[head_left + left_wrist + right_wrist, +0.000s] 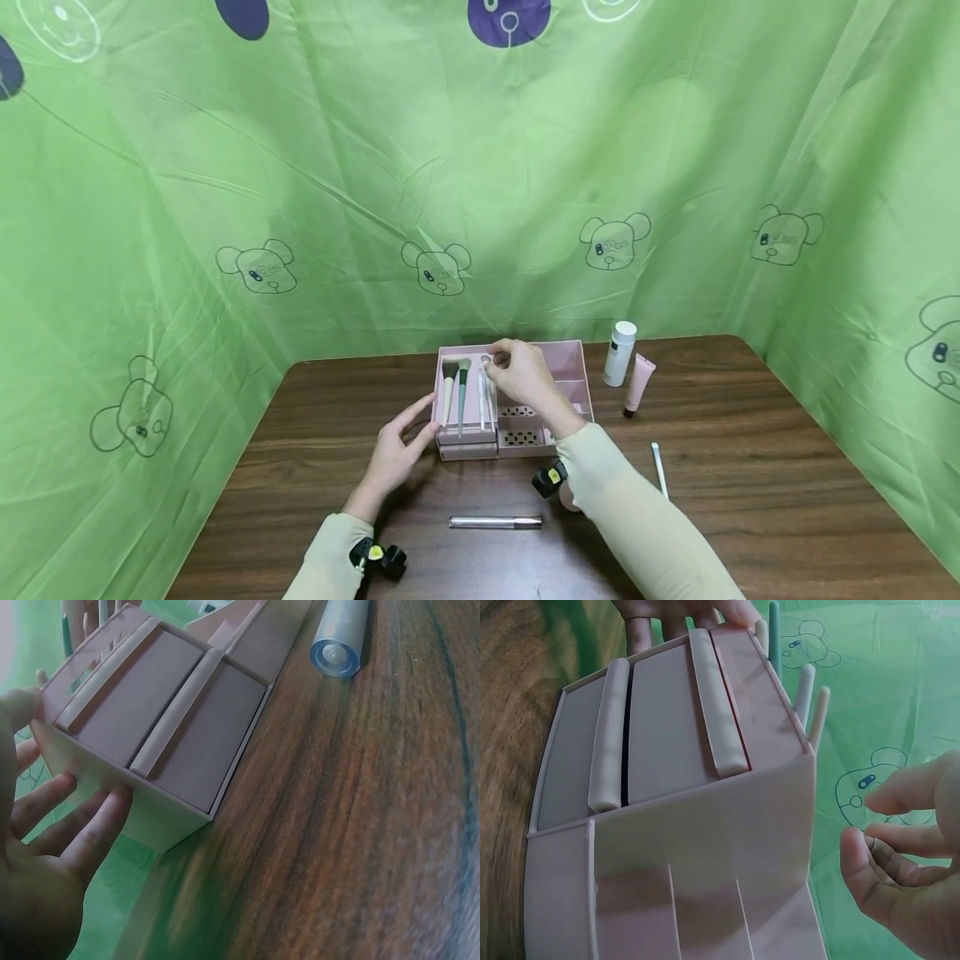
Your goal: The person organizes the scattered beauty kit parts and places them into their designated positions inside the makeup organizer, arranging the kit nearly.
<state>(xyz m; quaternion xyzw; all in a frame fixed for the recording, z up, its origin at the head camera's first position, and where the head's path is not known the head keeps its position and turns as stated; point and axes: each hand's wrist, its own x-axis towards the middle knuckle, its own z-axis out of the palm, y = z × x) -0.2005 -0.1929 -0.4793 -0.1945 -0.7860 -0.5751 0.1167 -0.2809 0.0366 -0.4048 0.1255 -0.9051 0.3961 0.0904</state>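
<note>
A pink desk organizer [468, 451] with two drawers [142, 697] stands at the table's back. Several makeup brushes [462, 392] lie in its top tray, their handle ends [805, 694] poking past the front edge. My left hand [396, 450] rests against the organizer's left side, with fairly straight fingers [97, 832] on the wall and the thumb at the upper front corner. Above the tray's right part is my right hand [522, 375], fingertips close to the rightmost brush heads. In the right wrist view its fingers [907, 787] are loosely bent, with no brush visible between them.
Right of the organizer stand a white bottle [619, 354] and a pink tube [639, 384]. A thin brush [659, 469] lies farther right. In front is a silver cylindrical stick [495, 522]. A round pink item [567, 497] is partly hidden by the right sleeve. Green curtain [510, 167] surrounds the table.
</note>
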